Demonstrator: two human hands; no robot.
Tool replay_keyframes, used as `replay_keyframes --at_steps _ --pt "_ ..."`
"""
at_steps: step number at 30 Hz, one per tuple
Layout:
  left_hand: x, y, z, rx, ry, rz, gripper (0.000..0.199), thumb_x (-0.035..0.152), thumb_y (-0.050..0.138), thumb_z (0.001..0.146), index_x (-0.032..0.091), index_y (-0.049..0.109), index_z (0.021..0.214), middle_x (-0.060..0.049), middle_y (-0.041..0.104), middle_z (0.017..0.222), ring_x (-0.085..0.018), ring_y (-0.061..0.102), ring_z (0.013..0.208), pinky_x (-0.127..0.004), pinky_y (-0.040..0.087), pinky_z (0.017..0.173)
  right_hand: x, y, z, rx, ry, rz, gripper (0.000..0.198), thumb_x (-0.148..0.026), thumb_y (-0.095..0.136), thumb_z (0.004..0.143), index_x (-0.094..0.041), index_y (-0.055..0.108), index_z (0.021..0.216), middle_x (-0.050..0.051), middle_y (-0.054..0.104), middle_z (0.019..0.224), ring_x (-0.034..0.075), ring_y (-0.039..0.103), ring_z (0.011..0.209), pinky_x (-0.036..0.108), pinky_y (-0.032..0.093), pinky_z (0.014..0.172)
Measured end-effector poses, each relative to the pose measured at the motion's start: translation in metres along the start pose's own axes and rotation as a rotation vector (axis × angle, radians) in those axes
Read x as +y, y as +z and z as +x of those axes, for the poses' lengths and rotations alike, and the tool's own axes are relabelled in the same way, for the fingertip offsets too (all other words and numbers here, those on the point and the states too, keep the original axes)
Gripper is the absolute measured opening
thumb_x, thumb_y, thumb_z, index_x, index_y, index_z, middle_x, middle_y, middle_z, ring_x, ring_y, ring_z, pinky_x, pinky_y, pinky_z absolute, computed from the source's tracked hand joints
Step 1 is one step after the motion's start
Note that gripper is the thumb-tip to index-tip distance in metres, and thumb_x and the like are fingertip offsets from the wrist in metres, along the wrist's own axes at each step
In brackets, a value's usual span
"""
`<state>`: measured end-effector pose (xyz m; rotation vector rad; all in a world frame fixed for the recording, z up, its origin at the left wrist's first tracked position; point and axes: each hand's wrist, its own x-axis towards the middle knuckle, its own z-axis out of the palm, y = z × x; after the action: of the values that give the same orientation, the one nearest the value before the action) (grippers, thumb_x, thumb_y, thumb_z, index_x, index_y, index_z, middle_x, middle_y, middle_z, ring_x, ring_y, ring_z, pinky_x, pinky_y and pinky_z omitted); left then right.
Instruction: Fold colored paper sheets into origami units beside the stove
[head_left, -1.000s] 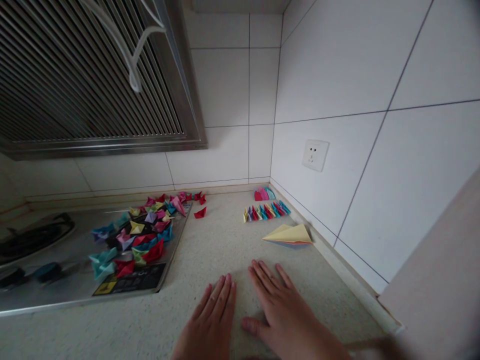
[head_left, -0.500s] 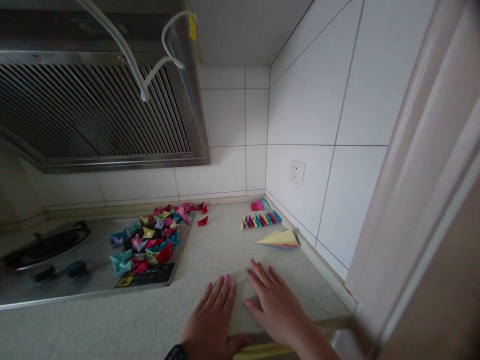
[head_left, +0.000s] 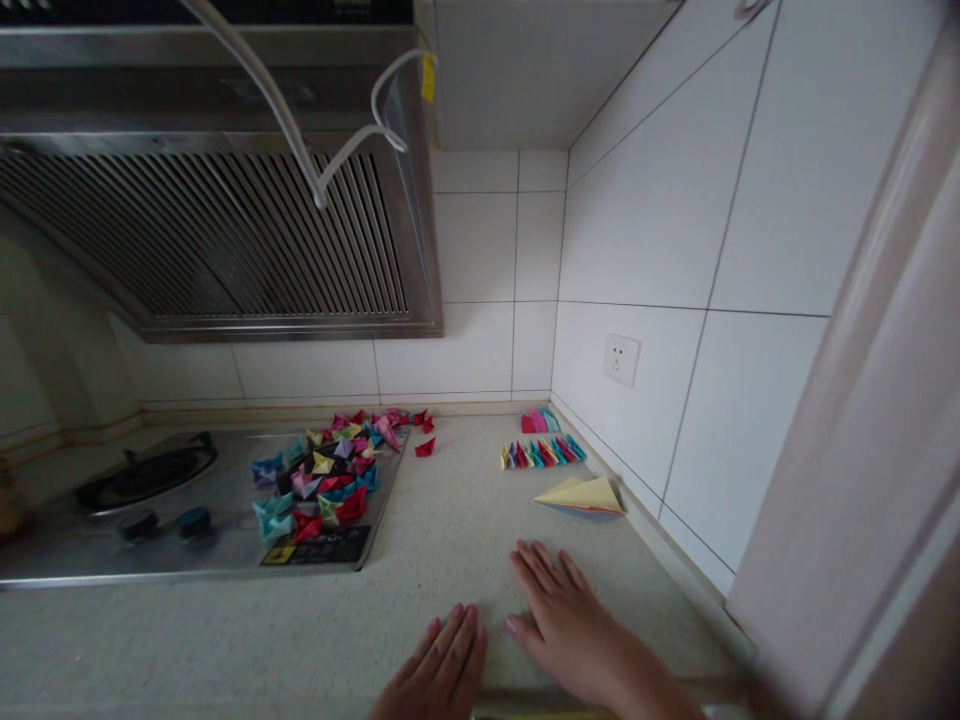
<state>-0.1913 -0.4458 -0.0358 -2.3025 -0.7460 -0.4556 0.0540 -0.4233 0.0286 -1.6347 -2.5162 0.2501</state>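
Observation:
My left hand [head_left: 442, 668] lies flat near the front edge of the counter [head_left: 442, 540], fingers stretched out, with nothing in it. To its right, my right hand [head_left: 562, 620] also rests flat on the counter, thumb apart from the fingers, holding nothing. Just beyond the right hand lies a yellow paper plane [head_left: 581, 495] with other colours showing beneath it. Behind that stands a row of small folded paper pieces [head_left: 541, 453] in several colours. Farther back, near the corner, sits a pink, red and teal folded paper piece [head_left: 538, 420].
Many colourful folded paper boats [head_left: 337, 475] cover the right part of the gas stove [head_left: 225, 560]; one red boat [head_left: 425, 448] sits apart on the counter. A range hood [head_left: 262, 240] with a hanging white cable [head_left: 262, 90] is above. A wall socket [head_left: 622, 360] is at right.
The view has shifted, so the scene sits farther right. My left hand has drawn back toward the counter's front edge, and its wristwatch is out of view. The right hand stays flat.

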Motion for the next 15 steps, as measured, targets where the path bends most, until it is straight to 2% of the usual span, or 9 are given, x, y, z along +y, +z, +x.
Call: replay_keyframes --at_steps 3,5,8,11,13,15 --pt "-0.005 -0.012 0.005 -0.129 0.001 -0.133 0.043 0.022 0.034 0.094 0.021 0.043 0.136 -0.005 0.053 0.131 -0.016 0.053 0.118 -0.023 0.048 0.090 -0.003 -0.021 0.010 -0.012 -0.015 -0.026 0.063 -0.051 0.052 0.080 -0.022 0.044 0.135 0.009 0.035 0.141 0.028 0.034 0.131 0.048 0.029 0.108" --pt "-0.010 -0.022 0.014 -0.257 -0.024 -0.271 0.039 0.024 0.034 0.095 0.023 0.050 0.130 -0.007 0.057 0.126 -0.018 0.059 0.110 -0.025 0.051 0.082 -0.004 -0.038 0.022 -0.043 -0.038 -0.064 0.048 -0.046 0.057 0.077 -0.023 0.058 0.119 0.009 0.051 0.125 0.026 0.047 0.117 0.043 0.038 0.099" --pt "-0.027 -0.035 0.037 -0.405 -0.087 -0.463 0.033 0.034 0.038 0.093 0.026 0.063 0.113 -0.007 0.067 0.108 -0.019 0.066 0.090 -0.027 0.052 0.070 -0.007 -0.057 0.051 -0.071 -0.073 -0.086 0.041 -0.044 0.054 0.078 -0.024 0.061 0.112 0.009 0.060 0.108 0.023 0.057 0.100 0.035 0.041 0.088" --pt "-0.058 -0.035 0.070 -0.392 -0.197 -0.592 0.033 0.050 0.044 0.088 0.029 0.069 0.094 -0.002 0.070 0.082 -0.019 0.065 0.079 -0.029 0.049 0.073 -0.009 -0.060 0.091 0.008 -0.138 0.012 0.039 -0.046 0.049 0.082 -0.025 0.061 0.112 0.006 0.063 0.101 0.017 0.058 0.092 0.026 0.039 0.081" --pt "-0.081 -0.022 0.094 -0.358 -0.260 -0.596 0.033 0.048 0.044 0.087 0.027 0.070 0.090 -0.002 0.069 0.080 -0.018 0.064 0.079 -0.028 0.046 0.073 -0.008 -0.052 0.117 0.117 -0.153 0.113 0.034 -0.042 0.043 0.086 -0.024 0.063 0.107 0.004 0.063 0.098 0.013 0.057 0.090 0.021 0.036 0.079" --pt "-0.100 -0.001 0.113 -0.321 -0.344 -0.525 0.033 0.039 0.042 0.089 0.021 0.069 0.085 -0.006 0.068 0.081 -0.018 0.063 0.079 -0.027 0.044 0.071 -0.004 -0.040 0.139 0.213 -0.128 0.241 0.034 -0.038 0.038 0.090 -0.019 0.064 0.102 0.004 0.063 0.097 0.010 0.055 0.086 0.018 0.035 0.076"
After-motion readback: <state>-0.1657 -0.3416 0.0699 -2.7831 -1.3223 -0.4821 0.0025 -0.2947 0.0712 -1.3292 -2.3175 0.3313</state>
